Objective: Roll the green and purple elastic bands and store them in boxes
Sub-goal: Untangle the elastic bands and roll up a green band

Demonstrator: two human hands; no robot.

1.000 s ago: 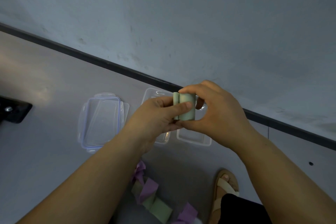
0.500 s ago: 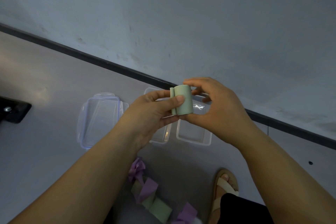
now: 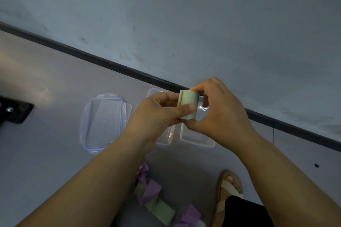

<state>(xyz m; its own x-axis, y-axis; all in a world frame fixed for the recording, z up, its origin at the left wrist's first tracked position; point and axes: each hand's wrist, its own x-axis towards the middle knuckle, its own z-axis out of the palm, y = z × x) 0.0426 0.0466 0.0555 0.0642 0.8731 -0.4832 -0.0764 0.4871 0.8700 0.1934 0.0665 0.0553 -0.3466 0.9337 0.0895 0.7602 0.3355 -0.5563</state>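
Pinching the green roll [image 3: 190, 97] in mid-air, I've got my left hand [image 3: 156, 116] thumb pressed across its face and my right hand [image 3: 223, 114] fingers clamping top and bottom, likely so the coil can't spring loose. It sits above the open boxes [image 3: 198, 143] by the floor's wall edge.

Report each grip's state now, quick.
Left grip: closed, pinching the green roll.
Right grip: closed, holding the same green roll.
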